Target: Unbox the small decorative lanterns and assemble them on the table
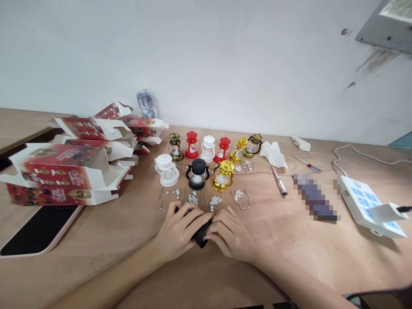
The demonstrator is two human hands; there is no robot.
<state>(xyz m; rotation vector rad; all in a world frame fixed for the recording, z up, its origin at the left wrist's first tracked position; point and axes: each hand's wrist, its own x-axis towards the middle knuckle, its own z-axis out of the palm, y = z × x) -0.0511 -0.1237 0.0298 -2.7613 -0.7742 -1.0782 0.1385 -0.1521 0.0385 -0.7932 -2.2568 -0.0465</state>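
Observation:
My left hand (pixel 180 229) is wrapped round a small black lantern (pixel 200 238), which lies tipped on its side with its base end to the right. The fingers of my right hand (pixel 230 234) are bunched at that base end; whether they pinch a small part there is hidden. Just beyond my hands lie bent wire handles (pixel 245 205) and small metal pieces (pixel 215 200). Behind them stand a white lantern top piece (pixel 166 171), an upright black lantern (pixel 197 175) and a gold lantern (pixel 222 177).
A back row holds several more lanterns, among them a red one (pixel 192 146). Opened red boxes (pixel 61 167) pile up at left above a phone (pixel 40 229). A bottle (pixel 145 104) stands by the wall. Screwdrivers (pixel 279 182), crumpled paper (pixel 273 154) and a power strip (pixel 370 206) are at right.

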